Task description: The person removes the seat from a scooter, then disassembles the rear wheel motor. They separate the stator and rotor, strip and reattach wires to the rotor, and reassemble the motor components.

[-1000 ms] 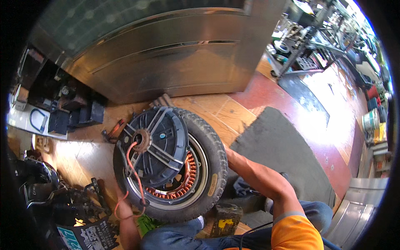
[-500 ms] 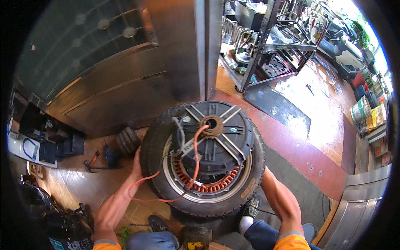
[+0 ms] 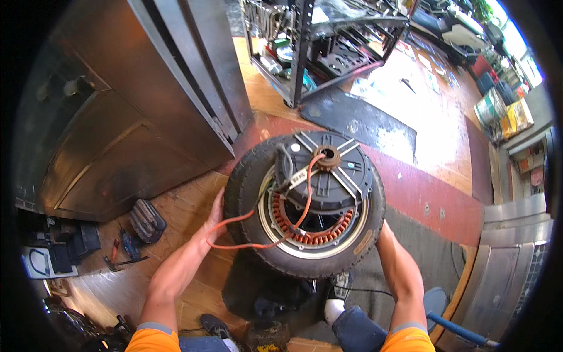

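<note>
A hub-motor wheel with a black tyre [image 3: 247, 179] is held up between my hands. My left hand [image 3: 217, 212] clasps the tyre's left side, its fingers mostly hidden behind the rubber. On the right side my right hand [image 3: 384, 230] grips the same tyre, fingers also out of sight. The black motor cover [image 3: 334, 188] sits lifted and off-centre at the far part of the rim, with grey ribs and a rusty round hub [image 3: 326, 157]. Copper windings [image 3: 319, 237] show in the gap below it. An orange cable [image 3: 234, 220] loops from the hub over the tyre's left edge.
A metal door [image 3: 193, 126] stands at the left. Beyond the wheel are a black tool rack [image 3: 300, 53] and a dark floor mat [image 3: 363, 123]. A drill [image 3: 130, 243] and a hammer [image 3: 111, 261] lie on the floor left. A blue-handled tool [image 3: 460, 330] lies near right.
Both my hands have moved the wheel to the right and slightly away from me. The view has turned, so the door and rack now appear further left.
</note>
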{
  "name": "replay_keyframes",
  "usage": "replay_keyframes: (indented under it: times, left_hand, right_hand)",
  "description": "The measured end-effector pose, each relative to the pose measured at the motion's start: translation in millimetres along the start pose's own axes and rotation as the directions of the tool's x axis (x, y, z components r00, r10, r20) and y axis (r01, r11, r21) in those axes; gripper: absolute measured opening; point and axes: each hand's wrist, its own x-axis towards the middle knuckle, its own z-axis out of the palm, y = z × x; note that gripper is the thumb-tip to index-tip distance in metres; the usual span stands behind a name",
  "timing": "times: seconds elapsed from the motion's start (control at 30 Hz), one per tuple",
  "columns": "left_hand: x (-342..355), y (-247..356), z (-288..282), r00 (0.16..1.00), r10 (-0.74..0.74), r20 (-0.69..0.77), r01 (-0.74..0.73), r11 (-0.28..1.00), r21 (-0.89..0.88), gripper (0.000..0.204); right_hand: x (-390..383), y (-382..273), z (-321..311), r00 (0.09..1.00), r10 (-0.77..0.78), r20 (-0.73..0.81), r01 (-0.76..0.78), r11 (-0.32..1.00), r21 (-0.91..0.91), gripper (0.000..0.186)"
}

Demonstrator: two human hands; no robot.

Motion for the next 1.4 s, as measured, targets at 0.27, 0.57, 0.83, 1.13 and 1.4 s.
replay_keyframes:
  times: [0.27,0.57,0.83,1.13,1.4]
  left_hand:
    - [-92.9,54.3,-92.4,0.832,-0.072,-0.55,0.389,0.782,0.486,0.066]
    - [-212.7,115.0,12.3,0.861,0.208,-0.464,0.259,0.607,0.752,0.055]
    - [-238.2,89.7,162.0,0.95,0.272,-0.153,0.083,0.253,0.964,0.049]
    - [-199.7,103.9,127.1,0.925,0.371,0.086,-0.192,0.261,0.946,0.042]
    - [-162.1,111.9,22.0,0.724,0.687,-0.057,-0.22,0.308,0.925,0.028]
  right_hand:
    - [-75.5,-66.1,-46.9,0.775,0.005,-0.632,-0.332,0.854,-0.4,0.081]
    - [-200.6,-58.2,-8.6,0.856,-0.015,-0.517,-0.366,0.688,-0.627,0.067]
    - [-217.4,-49.2,16.8,0.91,-0.081,-0.407,-0.238,0.701,-0.673,0.06]
    - [-264.0,-42.4,19.6,0.839,-0.207,-0.502,-0.19,0.754,-0.628,0.045]
    - [-234.1,-25.1,12.8,0.69,-0.334,-0.642,-0.238,0.733,-0.637,0.034]
